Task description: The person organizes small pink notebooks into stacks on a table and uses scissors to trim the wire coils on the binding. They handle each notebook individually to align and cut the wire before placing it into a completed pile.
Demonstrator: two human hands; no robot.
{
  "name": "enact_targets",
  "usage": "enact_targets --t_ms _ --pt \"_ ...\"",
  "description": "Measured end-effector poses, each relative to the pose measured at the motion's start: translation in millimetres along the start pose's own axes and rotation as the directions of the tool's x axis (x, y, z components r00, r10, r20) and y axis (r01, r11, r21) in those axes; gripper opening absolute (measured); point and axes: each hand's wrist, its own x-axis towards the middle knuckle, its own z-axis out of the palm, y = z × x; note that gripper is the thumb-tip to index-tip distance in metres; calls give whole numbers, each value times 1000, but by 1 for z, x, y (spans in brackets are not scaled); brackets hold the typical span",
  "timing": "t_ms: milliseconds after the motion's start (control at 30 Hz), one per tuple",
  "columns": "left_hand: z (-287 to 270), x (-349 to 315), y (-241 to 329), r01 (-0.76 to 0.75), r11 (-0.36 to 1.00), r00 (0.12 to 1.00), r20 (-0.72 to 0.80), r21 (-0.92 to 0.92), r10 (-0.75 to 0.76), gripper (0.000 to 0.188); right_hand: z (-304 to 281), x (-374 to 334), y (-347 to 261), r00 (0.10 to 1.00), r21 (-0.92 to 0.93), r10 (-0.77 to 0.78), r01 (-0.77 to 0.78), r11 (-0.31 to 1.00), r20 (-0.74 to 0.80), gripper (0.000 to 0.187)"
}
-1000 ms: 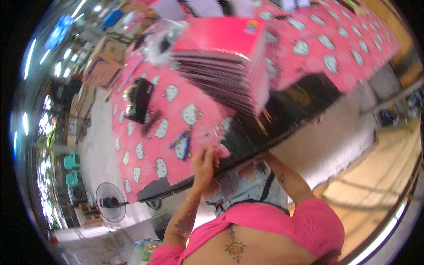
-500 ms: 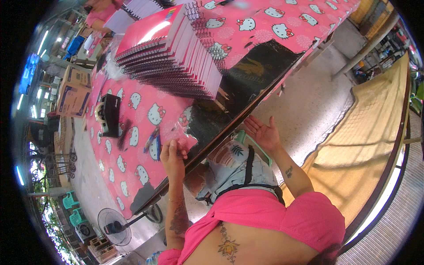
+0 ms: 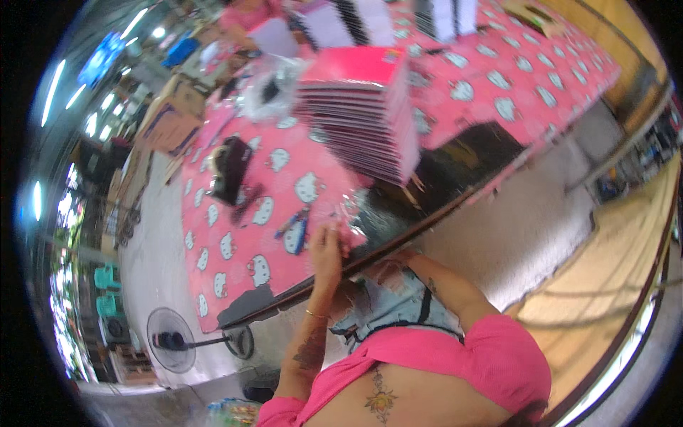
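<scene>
From my remote view I'm seeing the left hand (image 3: 326,247) resting at the near edge of the surface, on the ragged border of the pink patterned cover (image 3: 235,285); its fingers are curling inward, but blur is keeping me from telling whether they are clamping on the cover or only lying against it. The right hand (image 3: 403,257) is sitting low by the person's lap, partly disappearing at the surface's edge, so I cannot tell whether its fingers are standing apart or together, or whether it is holding anything. Ahead of both, a tall stack of pink notebooks (image 3: 402,135) is standing on the surface, its dark spiral bindings facing the left and its near corner reaching a bare black patch (image 3: 466,160). Just beyond the left hand, to its left, a slim blue item (image 3: 299,238) is lying on the cover, too blurred for me to name. Farther left a black tape dispenser (image 3: 232,171) is sitting, with a clear plastic bag (image 3: 267,99) lying behind it, near the stack. More notebooks (image 3: 370,23) are standing at the far side, near a co-worker in pink (image 3: 245,16). Below the surface's left corner, a fan (image 3: 171,340) is standing.
</scene>
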Motion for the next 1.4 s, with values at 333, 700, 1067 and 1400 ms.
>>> enact_targets --t_ms 333,700,1067,1400 --pt "-5 9 28 345 873 935 213 -344 -285 24 -54 23 7 982 -603 157 -190 775 -108 46" --pt "-114 141 6 270 489 956 171 -829 -239 32 -111 -98 -19 944 -80 205 -190 978 259 33" --pt "-80 333 120 -295 906 926 -141 303 349 48 -70 -85 -23 899 -185 427 -405 895 95 39" --pt "-123 54 36 -513 301 857 459 803 237 64 -174 -114 -364 643 -131 -192 419 899 741 54"
